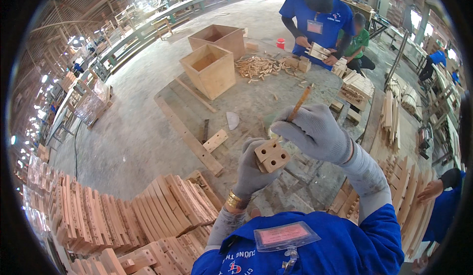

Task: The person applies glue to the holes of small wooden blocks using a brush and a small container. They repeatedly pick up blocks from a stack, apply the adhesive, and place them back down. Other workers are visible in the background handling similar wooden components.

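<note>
In my gloved left hand (252,175) is a pair of wooden pieces (272,156), side by side, their drilled ends facing up with two round holes each. My gloved right hand (315,132) is closed round a thin brown stick (300,103) that sticks up past the fingers. Its lower end is hidden by the hand, just above the drilled ends. On the table (246,142) beyond my hands lie a short wooden strip with holes (216,140), a dark flat bar (206,130) and a pale half-round piece (232,121).
Two wooden boxes (217,80) stand at the far side beside a heap of dowels (258,67). Stacked drilled slats (162,206) fill the near left; more slats (401,181) lie at right. Across the table a co-worker (320,24) in blue handles wooden pieces. Another person's hand (430,190) reaches in at right.
</note>
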Available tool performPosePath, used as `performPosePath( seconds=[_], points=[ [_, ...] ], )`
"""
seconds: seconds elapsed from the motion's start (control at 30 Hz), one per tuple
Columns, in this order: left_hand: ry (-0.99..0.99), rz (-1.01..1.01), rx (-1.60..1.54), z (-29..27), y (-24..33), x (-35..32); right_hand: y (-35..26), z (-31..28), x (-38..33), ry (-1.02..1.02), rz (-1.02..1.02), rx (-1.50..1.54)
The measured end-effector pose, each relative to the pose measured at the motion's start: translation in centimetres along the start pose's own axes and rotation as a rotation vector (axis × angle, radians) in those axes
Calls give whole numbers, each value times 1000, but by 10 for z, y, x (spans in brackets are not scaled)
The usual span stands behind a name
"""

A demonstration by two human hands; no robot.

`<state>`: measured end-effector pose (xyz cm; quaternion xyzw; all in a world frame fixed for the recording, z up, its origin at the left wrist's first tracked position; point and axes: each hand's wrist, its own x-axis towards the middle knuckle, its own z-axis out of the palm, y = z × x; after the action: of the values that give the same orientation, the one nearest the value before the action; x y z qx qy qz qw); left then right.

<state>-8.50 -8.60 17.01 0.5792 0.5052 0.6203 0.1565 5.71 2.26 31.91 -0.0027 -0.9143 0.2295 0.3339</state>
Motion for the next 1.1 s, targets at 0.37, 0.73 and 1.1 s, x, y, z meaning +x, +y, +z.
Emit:
performPosePath(
  seconds=[0.37,0.73,1.1],
  points=[
    [39,-85,-107,7,-6,3,3,-3,-5,129,33,-29],
    [165,-259,-122,-16,-14,14,138,28,-73,504,399,39],
    [233,-319,-19,-18,-31,12,246,160,-118,112,702,-236]
  ],
)
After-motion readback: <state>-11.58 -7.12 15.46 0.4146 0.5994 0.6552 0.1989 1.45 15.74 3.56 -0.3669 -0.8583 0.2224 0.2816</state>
